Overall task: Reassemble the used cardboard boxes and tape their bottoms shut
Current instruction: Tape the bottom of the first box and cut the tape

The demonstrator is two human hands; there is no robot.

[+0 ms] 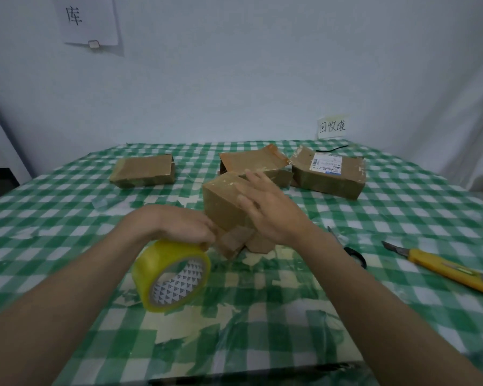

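Against pale wall (234, 79), green-checked tablecloth (402, 213) with cardboard boxes (144, 171).

left hand (184, 228): fingers curled, gripping the top of a tape roll (171, 274), forearm reaching in from lower left | right hand (268, 210): fingers straight, palm flat against a cardboard box (225, 204), forearm from lower right

Makeshift packing station, likely home storeroom: green checked tablecloth (402, 218), plain white wall (234, 79) bearing 2 handwritten paper signs (88, 19), 4 used cardboard boxes (144, 171), utility knife (444, 267).
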